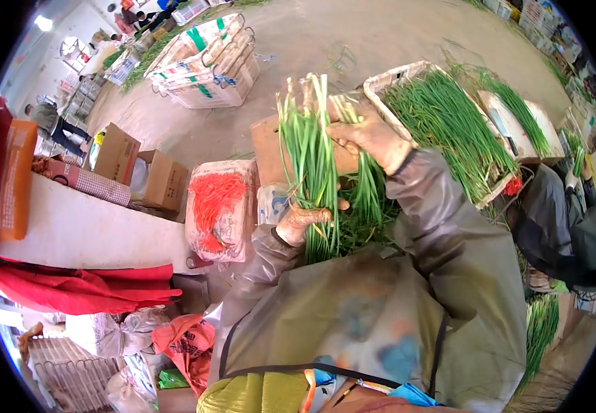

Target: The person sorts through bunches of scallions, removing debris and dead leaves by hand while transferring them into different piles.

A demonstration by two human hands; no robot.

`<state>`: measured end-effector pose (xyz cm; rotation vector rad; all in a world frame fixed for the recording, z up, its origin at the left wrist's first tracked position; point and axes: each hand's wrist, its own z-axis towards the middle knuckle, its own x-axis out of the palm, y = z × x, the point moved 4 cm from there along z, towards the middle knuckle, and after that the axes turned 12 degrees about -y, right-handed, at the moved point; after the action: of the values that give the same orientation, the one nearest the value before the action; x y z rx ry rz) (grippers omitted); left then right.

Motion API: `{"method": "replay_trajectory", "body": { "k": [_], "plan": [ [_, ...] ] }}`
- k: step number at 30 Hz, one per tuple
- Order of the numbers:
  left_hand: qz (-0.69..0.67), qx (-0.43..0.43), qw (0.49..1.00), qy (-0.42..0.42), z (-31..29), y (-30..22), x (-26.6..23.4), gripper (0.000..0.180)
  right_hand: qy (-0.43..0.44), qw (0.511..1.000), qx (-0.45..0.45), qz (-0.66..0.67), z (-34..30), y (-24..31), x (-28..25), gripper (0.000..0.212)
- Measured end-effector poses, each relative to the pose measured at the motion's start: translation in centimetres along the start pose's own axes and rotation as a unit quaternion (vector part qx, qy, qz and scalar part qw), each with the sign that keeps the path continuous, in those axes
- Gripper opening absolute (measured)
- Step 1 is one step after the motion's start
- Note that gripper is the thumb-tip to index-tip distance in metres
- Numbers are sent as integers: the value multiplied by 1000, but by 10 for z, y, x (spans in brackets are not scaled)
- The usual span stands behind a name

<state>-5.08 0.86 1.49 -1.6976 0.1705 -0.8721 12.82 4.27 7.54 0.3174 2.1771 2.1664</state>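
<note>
My left hand (300, 221) is closed round an upright bunch of chives (313, 162), pale stem ends up and green leaves hanging below the fist. To its right, my right hand (372, 139) grips a smaller bundle of chives (365, 184) just below the pale ends. Its leaves droop toward my lap, where loose greens (366, 230) lie. The two bundles are close side by side. A heap of thin red ties (217, 199) rests on a pale, full sack (237, 237) left of my left hand.
On the right, a white crate (408, 71) is filled with chives (449, 124). Nested white crates (208, 69) stand on the floor ahead. Cardboard boxes (160, 175) and a white tabletop (84, 224) are to the left. Another person's legs (552, 220) are close at right.
</note>
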Motion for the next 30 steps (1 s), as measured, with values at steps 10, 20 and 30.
{"method": "replay_trajectory", "body": {
  "k": [10,20,30],
  "plan": [
    [-193,3,981,-14,13,11,-24,56,-33,949,-150,-276,8,-31,-15,29],
    [-196,-120,967,-109,41,35,-22,38,-8,993,67,-100,-10,-28,-20,22],
    [-146,-83,975,-144,18,39,-37,25,-98,992,84,-14,-12,-21,-97,21]
  ]
}}
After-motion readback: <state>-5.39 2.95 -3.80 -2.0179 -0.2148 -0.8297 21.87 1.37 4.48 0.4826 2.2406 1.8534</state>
